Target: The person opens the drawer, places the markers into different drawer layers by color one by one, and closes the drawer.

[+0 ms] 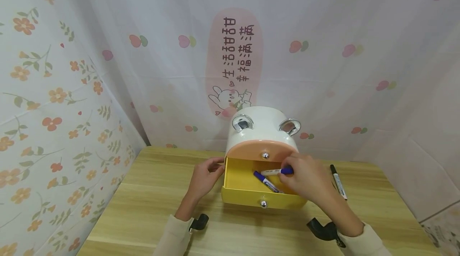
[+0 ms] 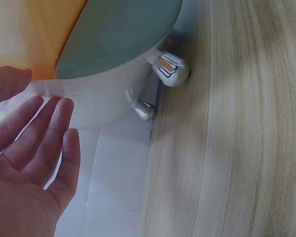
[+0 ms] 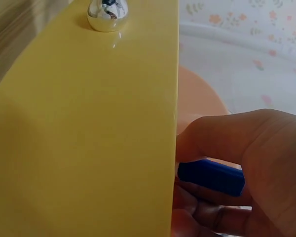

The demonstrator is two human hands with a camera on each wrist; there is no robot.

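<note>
Sideways on the curtain, a pink patch reads "生活甜甜 幸福满满"; small print on the markers seems too tiny to read.

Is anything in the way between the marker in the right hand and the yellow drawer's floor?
Partly, the other marker: it lies in the open yellow drawer, its blue cap beside the white end of the held marker, which the right hand pinches. Whether they touch, I can't tell. Bare drawer floor shows to the left.
</note>
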